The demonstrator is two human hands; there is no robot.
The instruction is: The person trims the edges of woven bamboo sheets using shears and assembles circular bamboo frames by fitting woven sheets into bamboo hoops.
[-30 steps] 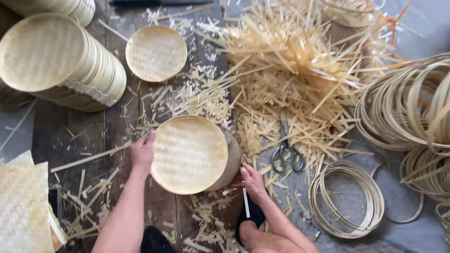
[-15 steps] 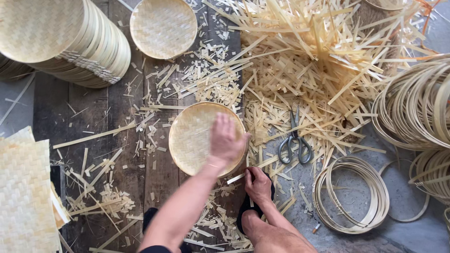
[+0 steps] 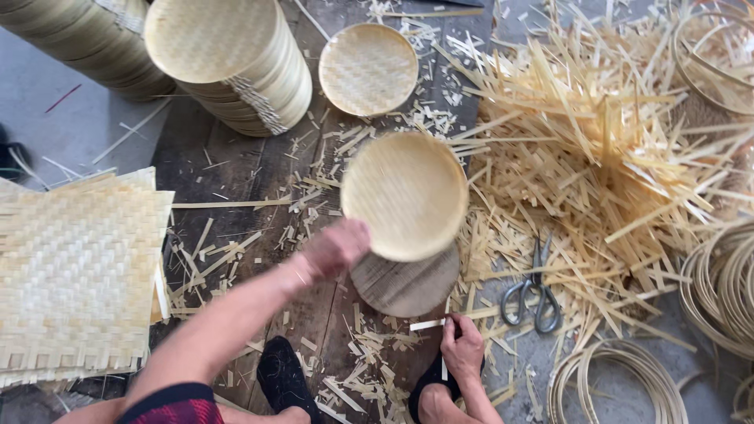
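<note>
My left hand (image 3: 336,248) grips the near edge of a round woven bamboo tray (image 3: 405,195) and holds it in the air above a round wooden block (image 3: 407,284). The hand and tray are blurred by motion. My right hand (image 3: 462,346) rests low beside my knee, closed on a thin pale bamboo strip (image 3: 428,323) that pokes out towards the block. Another finished round tray (image 3: 367,68) lies flat on the dark wooden board further away.
A tall stack of round trays (image 3: 228,59) stands at the top left. Square woven mats (image 3: 75,271) are piled on the left. Scissors (image 3: 532,292) lie among a heap of bamboo offcuts (image 3: 597,133). Bamboo hoops (image 3: 719,283) are on the right.
My left hand moved from pressing the tray on the block to its near edge and lifted it up and away. The right hand stayed low with the strip. The view shifted left.
</note>
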